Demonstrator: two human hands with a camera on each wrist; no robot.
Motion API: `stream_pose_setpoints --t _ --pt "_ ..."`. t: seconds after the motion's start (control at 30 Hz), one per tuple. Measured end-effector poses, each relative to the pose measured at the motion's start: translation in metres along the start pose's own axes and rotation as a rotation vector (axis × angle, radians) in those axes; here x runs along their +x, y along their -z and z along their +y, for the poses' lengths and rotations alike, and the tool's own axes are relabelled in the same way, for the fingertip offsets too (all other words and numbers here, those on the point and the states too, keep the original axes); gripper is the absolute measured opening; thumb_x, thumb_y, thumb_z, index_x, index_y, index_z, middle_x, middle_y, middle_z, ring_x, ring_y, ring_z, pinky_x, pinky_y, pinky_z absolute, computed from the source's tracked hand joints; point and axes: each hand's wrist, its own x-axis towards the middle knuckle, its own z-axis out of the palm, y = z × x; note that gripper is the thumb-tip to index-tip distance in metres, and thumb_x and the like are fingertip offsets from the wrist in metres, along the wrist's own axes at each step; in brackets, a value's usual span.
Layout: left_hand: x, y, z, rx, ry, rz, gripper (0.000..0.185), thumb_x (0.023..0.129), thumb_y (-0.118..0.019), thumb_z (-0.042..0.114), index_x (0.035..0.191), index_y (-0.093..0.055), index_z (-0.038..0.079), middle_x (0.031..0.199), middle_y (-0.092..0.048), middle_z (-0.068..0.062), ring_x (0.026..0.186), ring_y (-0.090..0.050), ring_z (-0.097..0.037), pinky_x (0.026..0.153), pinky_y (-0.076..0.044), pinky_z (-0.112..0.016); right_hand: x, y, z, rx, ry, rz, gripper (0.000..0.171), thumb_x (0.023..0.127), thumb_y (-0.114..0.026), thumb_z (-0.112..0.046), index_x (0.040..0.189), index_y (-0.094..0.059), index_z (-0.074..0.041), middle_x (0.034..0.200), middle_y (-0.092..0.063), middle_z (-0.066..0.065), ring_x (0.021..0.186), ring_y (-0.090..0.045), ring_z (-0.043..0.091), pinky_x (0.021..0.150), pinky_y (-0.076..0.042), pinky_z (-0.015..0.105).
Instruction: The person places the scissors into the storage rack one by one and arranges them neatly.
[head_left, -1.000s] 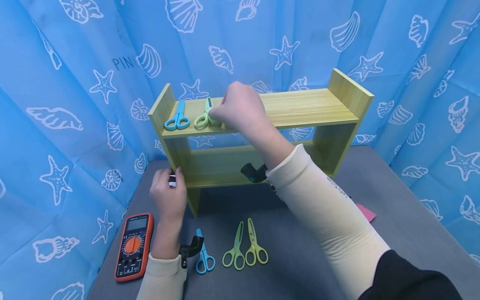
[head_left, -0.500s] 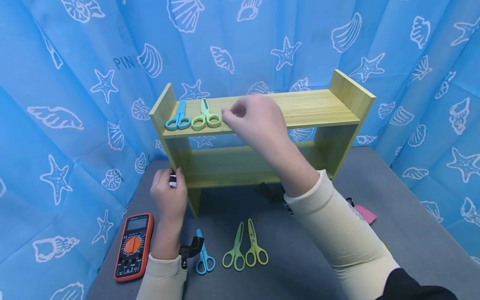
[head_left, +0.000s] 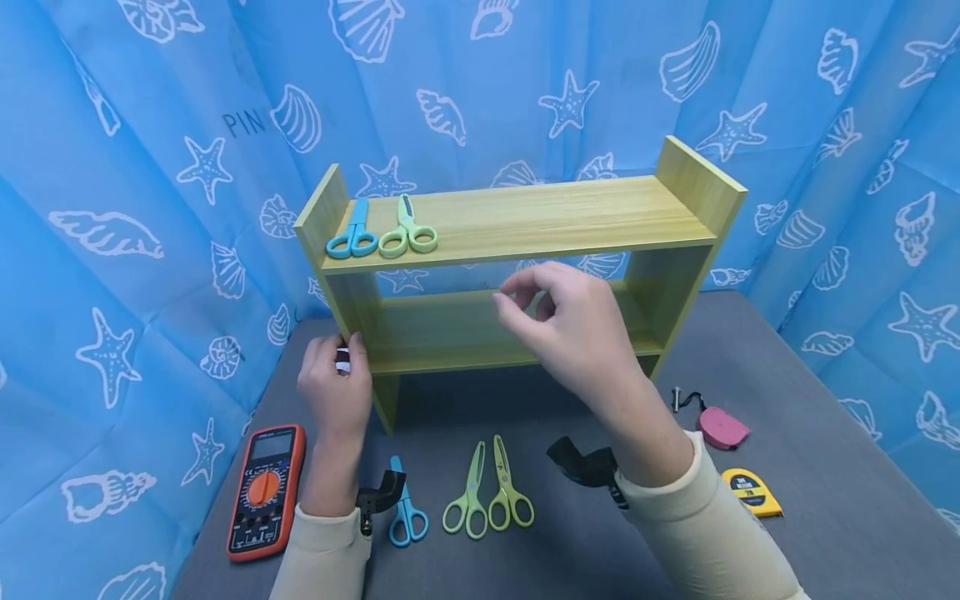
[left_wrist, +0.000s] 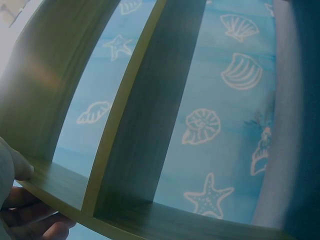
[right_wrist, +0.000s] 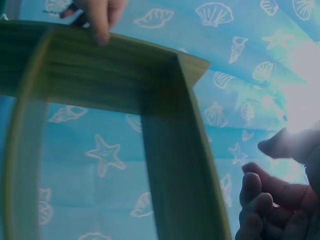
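Note:
A light wooden two-tier shelf [head_left: 540, 221] stands on the grey table. My left hand [head_left: 335, 387] grips the edge of its left side panel, thumb on the inside and fingers around the outside, as the left wrist view also shows. On the top board's left end lie blue scissors [head_left: 351, 237] and pale green scissors [head_left: 407, 233], side by side. My right hand [head_left: 573, 321] hovers in front of the shelf, fingers loosely curved, thumb apart from them and nothing held. Below on the table lie another pair of blue scissors [head_left: 408, 517], green scissors [head_left: 470, 496] and yellow-green scissors [head_left: 510, 492].
An orange-and-black multimeter [head_left: 266, 492] lies left of my left forearm. To the right are a pink tape measure [head_left: 722, 427] with a black strap and a yellow tape measure [head_left: 752, 492]. A blue curtain [head_left: 480, 83] with shell prints hangs behind the table.
My right hand has let go of the pale green scissors on the top board and drawn back, down and to the right. My left hand has stayed on the side panel.

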Motion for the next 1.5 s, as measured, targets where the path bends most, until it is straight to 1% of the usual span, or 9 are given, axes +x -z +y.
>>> stream_pose_setpoints --t 0.2,0.43,0.57,0.7,0.93,1.13,1.3,1.4,1.5 --pt "0.000 0.000 0.000 0.001 -0.009 0.009 0.023 0.102 -0.065 0.013 0.097 -0.069 -0.009 0.091 -0.063 -0.020 0.080 -0.064 -0.029 0.065 -0.052 -0.028 -0.033 -0.011 0.017 0.029 0.085 -0.032 0.010 0.089 -0.078 -0.015 0.098 -0.076 -0.012 0.085 -0.062 -0.006 0.064 -0.049 0.008 0.057 -0.044 0.028" --pt "-0.001 0.000 0.000 -0.019 0.013 0.002 0.027 0.103 -0.064 0.016 0.100 -0.070 -0.009 0.093 -0.063 -0.020 0.083 -0.064 -0.029 0.065 -0.054 -0.041 -0.065 -0.019 0.037 0.072 0.098 -0.094 0.018 0.086 -0.081 -0.013 0.103 -0.075 -0.015 0.092 -0.065 -0.009 0.074 -0.055 0.009 0.065 -0.049 0.029" --pt "-0.001 0.000 0.000 -0.018 0.014 0.010 0.025 0.102 -0.065 0.015 0.100 -0.070 -0.009 0.093 -0.063 -0.020 0.082 -0.065 -0.029 0.066 -0.053 -0.031 -0.086 -0.023 0.053 0.094 0.104 -0.138 0.020 0.085 -0.081 -0.012 0.103 -0.073 -0.016 0.097 -0.065 -0.013 0.079 -0.057 0.009 0.069 -0.053 0.030" --pt "-0.001 -0.001 0.000 -0.006 0.003 0.022 0.022 0.101 -0.067 0.013 0.098 -0.070 -0.009 0.092 -0.064 -0.020 0.081 -0.065 -0.028 0.067 -0.049 -0.019 -0.108 -0.032 0.066 0.097 0.064 -0.197 0.024 0.084 -0.083 -0.012 0.105 -0.072 -0.018 0.101 -0.064 -0.014 0.082 -0.059 0.009 0.071 -0.055 0.030" --pt "-0.001 -0.001 -0.001 -0.011 0.005 0.020 0.022 0.101 -0.066 0.013 0.098 -0.070 -0.009 0.091 -0.064 -0.020 0.079 -0.064 -0.028 0.065 -0.049 -0.021 -0.143 -0.052 0.086 0.086 0.030 -0.270 0.027 0.082 -0.084 -0.010 0.104 -0.071 -0.019 0.099 -0.063 -0.016 0.080 -0.060 0.008 0.069 -0.055 0.028" --pt "-0.001 -0.001 -0.002 -0.016 -0.005 0.021 0.021 0.101 -0.066 0.012 0.098 -0.070 -0.009 0.091 -0.064 -0.020 0.079 -0.064 -0.028 0.064 -0.049 -0.022 -0.170 -0.070 0.095 0.019 -0.032 -0.334 0.021 0.083 -0.082 -0.013 0.100 -0.071 -0.020 0.095 -0.065 -0.014 0.079 -0.061 0.006 0.067 -0.054 0.025" --pt "-0.001 0.000 -0.002 -0.002 0.001 0.010 0.024 0.102 -0.065 0.015 0.099 -0.070 -0.009 0.093 -0.064 -0.020 0.080 -0.064 -0.028 0.063 -0.053 -0.031 -0.183 -0.083 0.101 -0.072 -0.141 -0.415 0.015 0.084 -0.079 -0.016 0.097 -0.073 -0.018 0.092 -0.064 -0.013 0.077 -0.059 0.005 0.065 -0.051 0.027" --pt "-0.001 0.000 -0.001 0.002 0.008 0.005 0.026 0.102 -0.065 0.016 0.098 -0.070 -0.008 0.093 -0.064 -0.020 0.081 -0.064 -0.029 0.064 -0.052 -0.030 -0.187 -0.089 0.104 -0.110 -0.211 -0.479 0.013 0.084 -0.078 -0.020 0.096 -0.073 -0.018 0.090 -0.062 -0.014 0.078 -0.058 0.004 0.067 -0.052 0.031" --pt "-0.001 0.000 0.000 -0.004 0.010 0.010 0.025 0.102 -0.065 0.015 0.097 -0.071 -0.008 0.092 -0.064 -0.020 0.079 -0.064 -0.030 0.064 -0.050 -0.024 -0.190 -0.093 0.107 -0.129 -0.249 -0.531 0.013 0.085 -0.078 -0.023 0.096 -0.074 -0.018 0.089 -0.062 -0.013 0.080 -0.058 0.005 0.069 -0.053 0.033"
